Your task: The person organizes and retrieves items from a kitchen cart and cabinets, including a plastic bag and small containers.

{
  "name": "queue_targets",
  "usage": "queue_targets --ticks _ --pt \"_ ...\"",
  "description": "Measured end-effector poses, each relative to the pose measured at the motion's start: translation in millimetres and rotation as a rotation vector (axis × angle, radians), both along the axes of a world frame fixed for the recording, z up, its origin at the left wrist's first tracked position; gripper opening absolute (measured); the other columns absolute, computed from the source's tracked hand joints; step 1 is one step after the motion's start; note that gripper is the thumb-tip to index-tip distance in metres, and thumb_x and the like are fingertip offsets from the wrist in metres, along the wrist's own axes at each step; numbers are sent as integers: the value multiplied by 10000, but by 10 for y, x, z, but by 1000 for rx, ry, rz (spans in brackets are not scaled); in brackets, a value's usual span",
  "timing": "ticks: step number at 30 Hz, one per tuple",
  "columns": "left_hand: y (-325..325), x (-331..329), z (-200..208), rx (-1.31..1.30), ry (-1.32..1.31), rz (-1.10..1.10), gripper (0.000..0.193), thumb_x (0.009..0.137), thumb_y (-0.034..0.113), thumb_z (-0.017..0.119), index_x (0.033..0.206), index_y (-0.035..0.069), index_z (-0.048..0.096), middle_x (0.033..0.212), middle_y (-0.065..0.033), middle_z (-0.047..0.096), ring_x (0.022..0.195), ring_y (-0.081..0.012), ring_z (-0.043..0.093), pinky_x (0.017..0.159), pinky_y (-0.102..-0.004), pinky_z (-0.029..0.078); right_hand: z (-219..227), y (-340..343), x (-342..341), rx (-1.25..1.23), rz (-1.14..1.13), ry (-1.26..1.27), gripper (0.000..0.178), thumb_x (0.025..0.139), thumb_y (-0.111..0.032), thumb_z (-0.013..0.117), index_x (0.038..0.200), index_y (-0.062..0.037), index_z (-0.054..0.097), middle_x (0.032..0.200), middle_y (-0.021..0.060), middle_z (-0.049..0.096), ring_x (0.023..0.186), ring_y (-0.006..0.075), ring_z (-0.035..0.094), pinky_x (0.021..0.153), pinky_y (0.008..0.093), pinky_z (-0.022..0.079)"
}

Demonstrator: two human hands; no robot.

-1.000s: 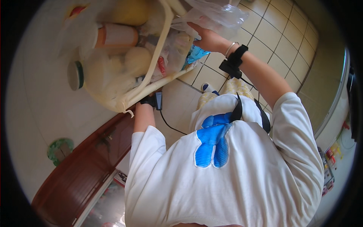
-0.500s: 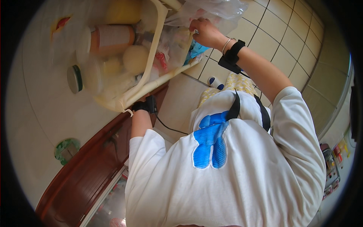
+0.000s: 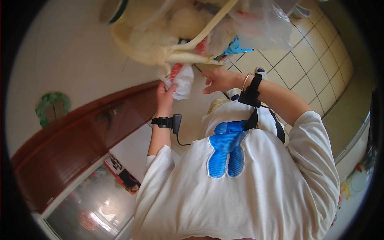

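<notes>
My left hand (image 3: pixel 165 97) grips a crumpled white plastic bag (image 3: pixel 185 85) with a red patch, held just below a cream-coloured plastic rack (image 3: pixel 212 25). To the right of the bag, my right hand (image 3: pixel 221 80) hovers with its fingers apart and nothing in them. The rack's load is partly blurred: a pale round thing and bagged items show inside. At the rack's right end a blue packet (image 3: pixel 237 47) pokes out, and a translucent plastic bag (image 3: pixel 269 29) hangs beyond it.
A red-brown wooden panel (image 3: pixel 76 124) runs along the left, with a green ring-shaped sticker (image 3: pixel 52 109) on the pale wall beside it. A glossy, reflective surface (image 3: pixel 92 204) lies at lower left. Beige floor tiles (image 3: pixel 298 60) spread to the right.
My left hand has come out from behind the rack with the white bag. My right hand has left the translucent bag and moved down toward my left hand. The view has shifted.
</notes>
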State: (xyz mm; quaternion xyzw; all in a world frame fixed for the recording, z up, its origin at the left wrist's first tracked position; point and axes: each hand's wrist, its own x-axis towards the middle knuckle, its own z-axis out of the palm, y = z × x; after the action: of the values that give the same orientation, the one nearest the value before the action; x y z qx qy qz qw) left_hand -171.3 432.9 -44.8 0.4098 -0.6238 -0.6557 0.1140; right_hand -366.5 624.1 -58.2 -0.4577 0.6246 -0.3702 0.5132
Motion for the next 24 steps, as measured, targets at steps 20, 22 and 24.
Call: queue_targets --ticks 20,22,24 --pt "287 1242 25 566 365 622 137 942 276 549 876 159 525 723 31 517 663 -88 490 715 -302 406 -141 -69 512 316 -425 -944 234 822 -8 519 1049 28 560 946 95 624 790 181 639 670 308 544" --pt "346 1162 185 591 309 572 115 928 256 573 931 151 529 778 18 548 716 -93 520 709 -300 427 -4 -17 508 337 -469 -901 254 831 -18 520 1079 21 555 966 98 626 801 180 641 662 302 547" --pt "361 1198 124 540 280 507 113 923 235 582 964 143 531 819 9 562 735 -99 530 701 -298 441 213 24 534 320 -436 -818 307 860 -71 543 1162 -22 563 1043 85 627 886 189 637 720 317 540"
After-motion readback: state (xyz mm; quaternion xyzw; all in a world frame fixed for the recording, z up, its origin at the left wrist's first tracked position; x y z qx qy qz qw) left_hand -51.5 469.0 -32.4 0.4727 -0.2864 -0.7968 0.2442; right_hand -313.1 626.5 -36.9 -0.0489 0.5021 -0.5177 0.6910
